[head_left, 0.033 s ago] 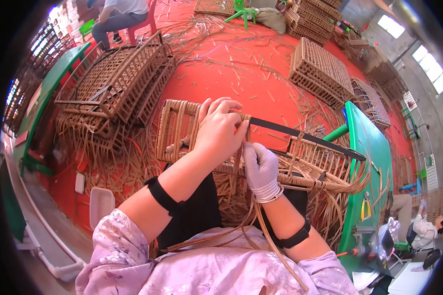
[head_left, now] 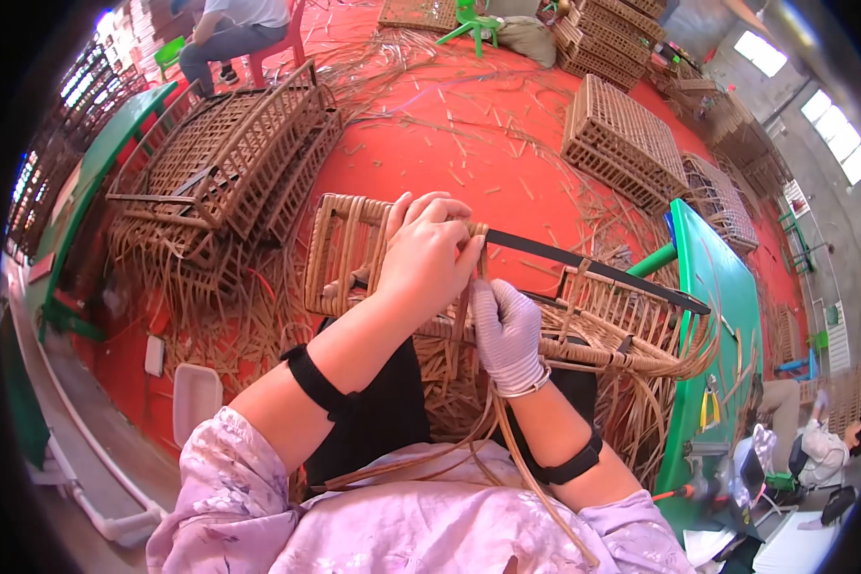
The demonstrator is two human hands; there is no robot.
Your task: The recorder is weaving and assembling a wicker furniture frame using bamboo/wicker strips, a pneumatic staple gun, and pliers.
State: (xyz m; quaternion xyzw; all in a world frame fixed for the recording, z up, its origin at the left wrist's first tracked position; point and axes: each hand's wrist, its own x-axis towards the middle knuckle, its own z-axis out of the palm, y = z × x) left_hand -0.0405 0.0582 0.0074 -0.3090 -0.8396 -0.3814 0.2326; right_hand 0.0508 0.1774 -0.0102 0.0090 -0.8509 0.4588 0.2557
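A brown wicker basket [head_left: 631,350] with open-slatted sides lies tilted across my lap. The left part of its rim is wound with strips, while the right part shows a bare black bar [head_left: 593,259]. Bare-skinned, my left hand [head_left: 425,247] is closed over the wrapped rim where the winding ends, its thumb pointing toward the bar. Just below, my right hand [head_left: 508,327], in a pale glove, pinches a thin rattan strip that comes down from the rim. Its fingertips are partly hidden. Long loose strips [head_left: 521,459] trail from beneath that hand across my lap.
Stacked wicker baskets [head_left: 225,172] stand at the left, others [head_left: 627,134] at the far right. A green table [head_left: 717,277] at my right bears yellow-handled pliers [head_left: 710,402]. Cane scraps litter the red floor [head_left: 430,172]. One person [head_left: 239,29] sits far left, another [head_left: 827,450] at right.
My right hand has shifted very slightly downward, still pinching the strip. My left hand and the basket stay where they were.
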